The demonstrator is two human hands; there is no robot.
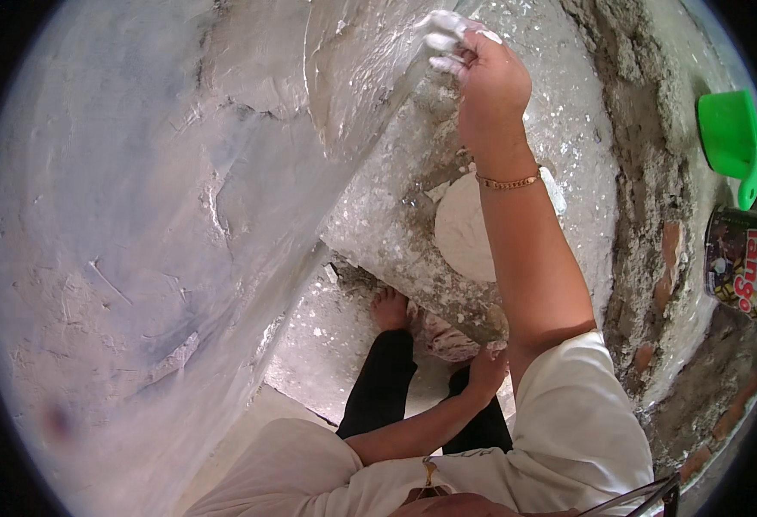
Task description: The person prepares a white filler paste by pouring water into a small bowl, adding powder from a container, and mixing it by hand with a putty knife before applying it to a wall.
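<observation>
My right hand [490, 73] reaches far up to the rough grey wall [137, 172]. White paste coats its fingertips, which are bent with gaps between them and lie at the wall's surface. I see no tool in it. Beneath my right forearm is a round, pale mass [463, 228], perhaps plaster, partly hidden by the arm; whether a container holds it, I cannot tell. My left hand [487, 372] is low by my knee, beside the edge of the speckled grey ledge [396, 189]. Its fingers are small and partly hidden, so their grip is unclear.
Along the right stand a green plastic scoop or cup with a handle [727, 133] and a dark printed packet [736, 263]. A crumbling strip of masonry [645, 172] with exposed brick runs in front of them. My bare foot [390, 308] is below the ledge.
</observation>
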